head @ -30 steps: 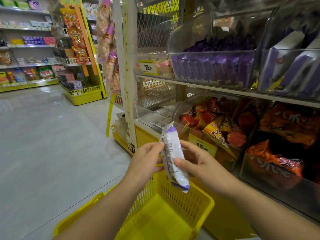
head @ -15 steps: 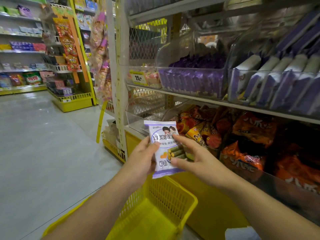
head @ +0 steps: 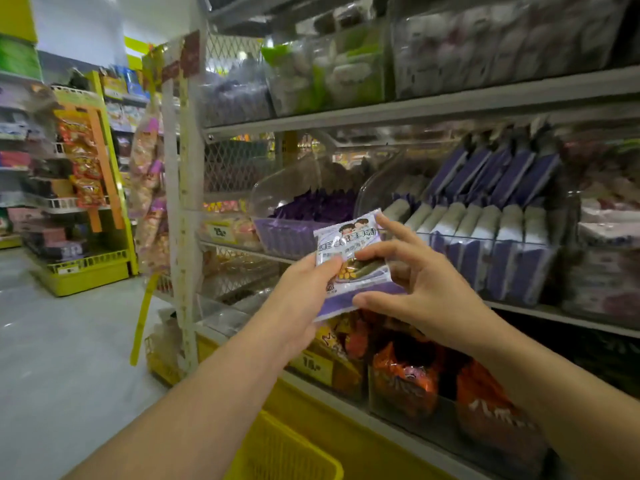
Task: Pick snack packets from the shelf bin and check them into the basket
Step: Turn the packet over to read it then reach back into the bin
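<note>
- Grip, left hand [head: 301, 299]: thumb on the printed face and fingers behind, pinching the left edge of the snack packet [head: 349, 244].
- Grip, right hand [head: 426, 296]: fingers spread. The thumb is at the lower purple edge, the forefinger lies across the front, and another fingertip touches the top right corner. Judged a light pinch, not a firm clasp.
- Item: one flat packet, white with a purple band, held face-on to the camera and slightly tilted. The print is too blurred to read.
- Position of item: in the air between the two hands, in front of the shelf bin [head: 502, 268] of similar white-and-purple packets but apart from it. It is above the orange packets [head: 408, 379] on the lower shelf.
- Basket [head: 287, 452]: yellow, only partly in frame at the bottom edge. It sits under the left forearm and well below the packet.
- Step in hand, as judged: checking the packet before it goes into the basket.
- Handling notes:
  - Keep both pinches on the sealed edges so the contents are not crushed.
  - Hold the face flat and steady, with the forefinger off the print, so the label reads clearly.
  - Once it is checked, let one hand take the weight and bring the packet down over the basket mouth before letting go. A drop from this height could miss the rim.
</note>
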Demonstrator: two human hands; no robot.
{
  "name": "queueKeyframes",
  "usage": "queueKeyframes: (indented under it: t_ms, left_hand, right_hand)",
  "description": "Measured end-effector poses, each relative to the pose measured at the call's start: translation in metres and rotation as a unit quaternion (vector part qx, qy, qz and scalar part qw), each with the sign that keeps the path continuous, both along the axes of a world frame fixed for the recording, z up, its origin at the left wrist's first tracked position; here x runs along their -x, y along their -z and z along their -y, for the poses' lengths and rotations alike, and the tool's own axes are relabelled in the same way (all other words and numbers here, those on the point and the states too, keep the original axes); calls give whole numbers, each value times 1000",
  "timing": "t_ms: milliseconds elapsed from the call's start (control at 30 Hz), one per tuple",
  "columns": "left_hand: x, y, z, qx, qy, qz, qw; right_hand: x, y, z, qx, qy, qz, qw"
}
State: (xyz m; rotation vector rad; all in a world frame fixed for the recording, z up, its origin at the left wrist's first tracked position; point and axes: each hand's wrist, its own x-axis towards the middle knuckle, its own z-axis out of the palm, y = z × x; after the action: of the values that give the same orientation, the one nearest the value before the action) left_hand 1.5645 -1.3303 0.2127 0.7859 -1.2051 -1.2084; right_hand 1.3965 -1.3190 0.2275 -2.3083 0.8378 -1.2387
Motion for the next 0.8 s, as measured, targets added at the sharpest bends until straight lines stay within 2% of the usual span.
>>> queueKeyframes:
  t_ms: [67, 133, 200, 233, 300, 333, 367, 467, 600, 800]
  left_hand:
    - [16, -23, 10, 3, -4, 11, 1000]
    - [26, -42, 21, 15, -29, 60, 998]
    - [29, -54, 34, 88, -88, 189, 974]
    - [28, -55, 41, 153, -129, 293, 935]
    - [25, -55, 57, 266, -200, 503, 798]
    - [24, -56, 65, 294, -206, 576, 735]
    - [25, -56, 73, 310, -192, 624, 691]
    - [26, -60, 88, 326, -145, 690, 630]
    - [11, -61, 103, 363, -138, 743, 545]
    - [-5, -59, 114, 405, -141, 747, 508]
  right_hand:
    - [15, -24, 1, 37, 7, 18, 999]
    - [29, -49, 5, 53, 26, 48, 997]
    - [45, -75, 14, 57, 62, 66, 994]
    - [53, -86, 20, 56, 80, 66, 993]
    - [65, -106, 33, 38, 102, 51, 993]
    - [68, -114, 39, 25, 110, 39, 993]
    - [70, -120, 46, 11, 118, 24, 993]
    - [71, -131, 67, -38, 123, 11, 992]
    - [65, -142, 93, -97, 109, -8, 989]
    - [53, -160, 118, -108, 152, -120, 975]
